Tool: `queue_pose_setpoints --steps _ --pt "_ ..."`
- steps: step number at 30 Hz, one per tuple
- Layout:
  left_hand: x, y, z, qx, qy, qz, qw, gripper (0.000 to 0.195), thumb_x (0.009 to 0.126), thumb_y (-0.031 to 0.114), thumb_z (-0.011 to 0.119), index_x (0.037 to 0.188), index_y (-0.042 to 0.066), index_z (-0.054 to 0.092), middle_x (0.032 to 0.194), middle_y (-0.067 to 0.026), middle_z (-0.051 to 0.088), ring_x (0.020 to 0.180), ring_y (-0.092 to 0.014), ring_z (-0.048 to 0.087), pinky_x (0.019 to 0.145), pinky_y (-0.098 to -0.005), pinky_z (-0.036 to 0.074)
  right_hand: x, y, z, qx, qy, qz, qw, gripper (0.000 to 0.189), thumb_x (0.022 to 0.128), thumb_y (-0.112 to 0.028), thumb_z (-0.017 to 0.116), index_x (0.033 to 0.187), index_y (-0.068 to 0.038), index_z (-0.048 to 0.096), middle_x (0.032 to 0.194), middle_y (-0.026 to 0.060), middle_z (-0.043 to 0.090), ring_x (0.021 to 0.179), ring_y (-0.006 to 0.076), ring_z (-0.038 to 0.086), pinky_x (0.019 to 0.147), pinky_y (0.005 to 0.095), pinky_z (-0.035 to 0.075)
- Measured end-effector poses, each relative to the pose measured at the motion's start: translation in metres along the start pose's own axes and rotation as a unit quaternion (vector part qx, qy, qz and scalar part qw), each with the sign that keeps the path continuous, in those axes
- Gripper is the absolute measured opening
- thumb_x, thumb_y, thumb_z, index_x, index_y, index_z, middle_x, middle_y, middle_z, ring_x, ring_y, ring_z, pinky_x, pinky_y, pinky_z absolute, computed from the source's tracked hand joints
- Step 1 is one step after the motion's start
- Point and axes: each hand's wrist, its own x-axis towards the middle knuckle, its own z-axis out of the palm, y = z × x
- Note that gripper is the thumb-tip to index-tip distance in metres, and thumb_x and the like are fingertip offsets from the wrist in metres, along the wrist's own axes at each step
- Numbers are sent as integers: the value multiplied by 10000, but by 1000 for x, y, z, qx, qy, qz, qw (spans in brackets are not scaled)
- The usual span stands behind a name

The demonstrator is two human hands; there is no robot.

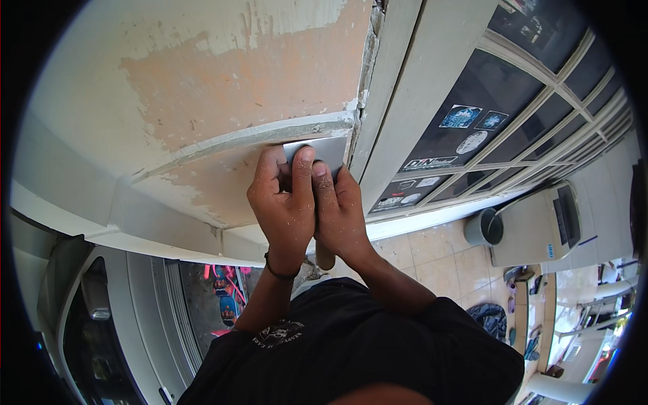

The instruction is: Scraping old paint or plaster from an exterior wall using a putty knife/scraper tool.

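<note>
Both of my hands grip one scraper with a broad metal blade (331, 149) and a rounded handle (325, 257) whose end shows below my palms. My left hand (286, 205) and my right hand (340, 207) lie side by side with both thumbs pressed on the blade. Pale flecks dot my skin. The blade's front edge is at the wall (283, 86), just below a rough grey groove (253, 137). Peach-coloured patches show where the wall's whitish coating is absent. My fingers hide the lower part of the blade.
Right of the wall is a cracked joint (372, 55) beside a pale door frame (405, 96) and dark panes with stickers (460, 116). A grey bucket (483, 226) stands by a washing machine (531, 228) on tiles. A vehicle (136, 298) is at lower left.
</note>
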Motion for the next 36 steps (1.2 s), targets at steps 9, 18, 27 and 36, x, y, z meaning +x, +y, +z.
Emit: queue_pose_setpoints --steps 9,18,27,36 --pt "3 2 -4 24 16 -27 999 213 994 157 671 876 -12 618 700 31 581 649 -10 472 578 -210 396 2 9 6 -67 36 -85 993 369 1081 -297 480 1185 53 535 965 147 664 805 163 617 692 350 517" --pt "21 24 -14 186 -26 97 977 195 944 148 706 856 -10 633 612 -55 536 561 -91 442 535 -286 395 2 9 32 108 27 -48 993 399 1110 -318 396 1233 41 517 1062 111 649 961 130 614 816 283 510" --pt "55 64 -28 353 -175 198 897 159 901 180 686 883 40 612 711 -172 633 656 -372 621 605 -426 469 -1 -9 70 390 44 17 920 402 1107 -390 375 1243 -42 523 1122 87 628 968 165 644 848 306 535" --pt "-8 30 -56 79 -141 -40 986 214 1061 213 541 1085 1 565 925 -76 660 755 -148 609 741 -302 507 -29 15 34 86 -64 -117 987 398 1096 -225 432 1432 -23 362 1317 101 512 1216 172 488 1052 323 388"
